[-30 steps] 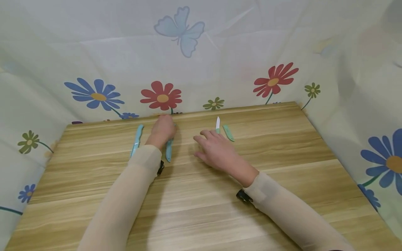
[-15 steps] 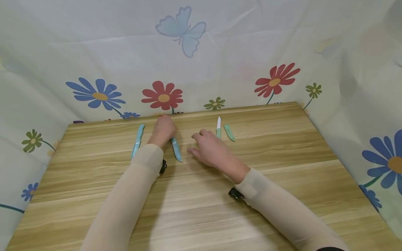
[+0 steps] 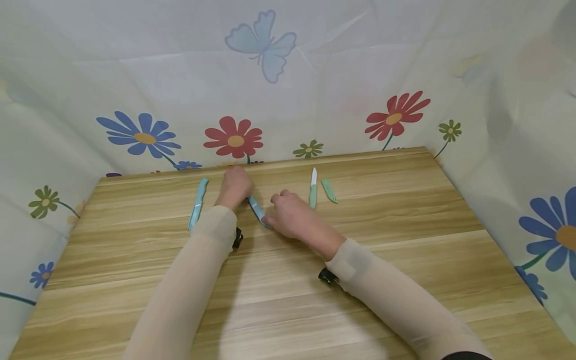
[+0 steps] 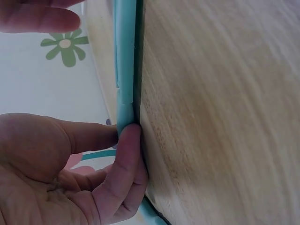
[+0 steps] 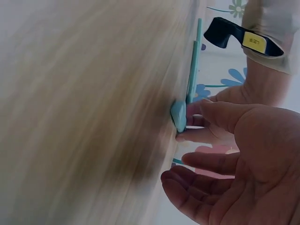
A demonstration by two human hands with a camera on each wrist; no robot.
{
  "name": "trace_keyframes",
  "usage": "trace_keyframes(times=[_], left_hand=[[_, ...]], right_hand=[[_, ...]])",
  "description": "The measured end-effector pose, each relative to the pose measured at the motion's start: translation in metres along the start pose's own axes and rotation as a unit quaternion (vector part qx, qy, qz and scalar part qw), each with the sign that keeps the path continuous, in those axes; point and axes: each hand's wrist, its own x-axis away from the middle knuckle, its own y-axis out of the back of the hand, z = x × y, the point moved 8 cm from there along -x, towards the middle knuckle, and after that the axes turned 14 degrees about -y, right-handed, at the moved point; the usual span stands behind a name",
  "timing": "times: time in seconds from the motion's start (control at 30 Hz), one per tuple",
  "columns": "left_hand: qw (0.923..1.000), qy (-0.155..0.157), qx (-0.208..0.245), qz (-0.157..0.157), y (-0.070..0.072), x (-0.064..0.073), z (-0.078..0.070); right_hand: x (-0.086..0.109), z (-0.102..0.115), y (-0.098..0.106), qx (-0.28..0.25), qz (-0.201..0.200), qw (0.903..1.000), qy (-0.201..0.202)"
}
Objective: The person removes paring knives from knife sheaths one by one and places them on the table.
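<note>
Near the back of the table, my left hand [image 3: 236, 187] pinches the handle of a light-blue knife in a sheath [image 3: 256, 207]. In the left wrist view the thumb and fingers grip the knife [image 4: 125, 56] just behind its sheath, low over the wood. The sheathed tip points toward my right hand [image 3: 292, 215], whose thumb is right at the tip. Its fingers [image 5: 201, 192] are loosely bent and spread, with nothing gripped between them. A second sheathed blue knife [image 3: 198, 202] lies left of my left hand.
To the right of my right hand lies a green-handled paring knife [image 3: 313, 192], its white blade bare and pointing away. Beside it is a perforated green sheath [image 3: 329, 191]. A flower-printed curtain [image 3: 342, 100] stands behind the wooden table [image 3: 405, 210].
The held blue knife has swung so its sheathed tip points further right. My right hand has moved left to that tip, uncovering the green knife's handle.
</note>
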Motion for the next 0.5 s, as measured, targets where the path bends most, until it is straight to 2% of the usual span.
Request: trace_keyframes(times=[0.2, 0.3, 0.4, 0.5], left_hand=[[0.9997, -0.001, -0.017, 0.017, -0.001, 0.001, -0.002], [0.9990, -0.008, -0.038, 0.022, -0.001, 0.002, -0.004], [0.9995, 0.000, -0.026, 0.020, -0.001, 0.003, -0.003], [0.9992, 0.000, -0.032, 0.023, -0.001, 0.003, -0.003]], right_hand=[[-0.005, 0.008, -0.011, 0.012, -0.001, 0.9998, -0.018], [-0.004, 0.015, -0.014, 0.029, -0.009, 0.9995, -0.004], [-0.003, 0.022, -0.015, 0.050, -0.016, 0.9985, 0.013], [-0.003, 0.026, -0.015, 0.068, -0.022, 0.9971, 0.026]])
